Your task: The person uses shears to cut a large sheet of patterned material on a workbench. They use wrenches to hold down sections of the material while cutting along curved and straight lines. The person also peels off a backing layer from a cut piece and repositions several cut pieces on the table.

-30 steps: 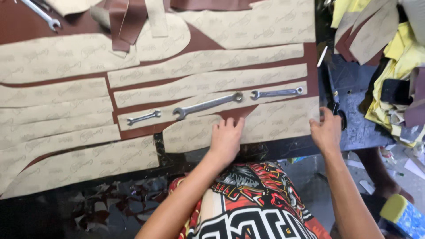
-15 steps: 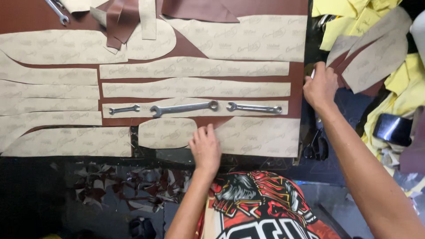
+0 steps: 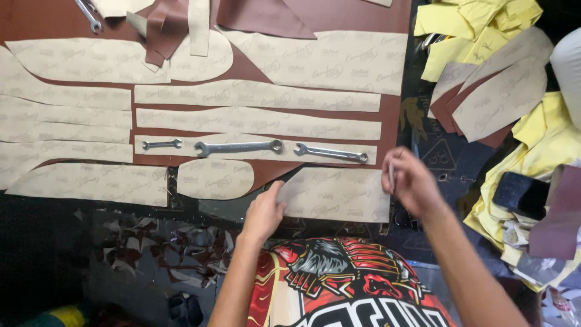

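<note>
**Pattern piece at near edge of leather, both hands on station**

Wrench (image 3: 89,15), top left corner, lies alone. Leather sheet (image 3: 399,121), brown, spreads over the bench and carries the pale paper patterns. I count about twelve of them; at the far left the strips run together and I cannot split them surely.

Row of three more spanners sits on one long strip: small spanner (image 3: 161,144), large spanner (image 3: 238,147) and medium spanner (image 3: 331,152). That makes four tools in all.

Left hand (image 3: 263,212) is unclenched, fingertips resting on the left corner of the near pattern piece (image 3: 339,194), which lies at the leather's near edge just under the medium spanner.

Right hand (image 3: 411,181) hovers just beside that piece's right end, pinching a slim pale object (image 3: 391,175); I cannot tell what kind.

I judge the step as placing and steadying this one piece; any next move calls for it to lie flat and not slide.

Loose pattern stack (image 3: 496,91), yellow offcuts (image 3: 478,24) and one black slab (image 3: 523,195) lie to the right.
</note>
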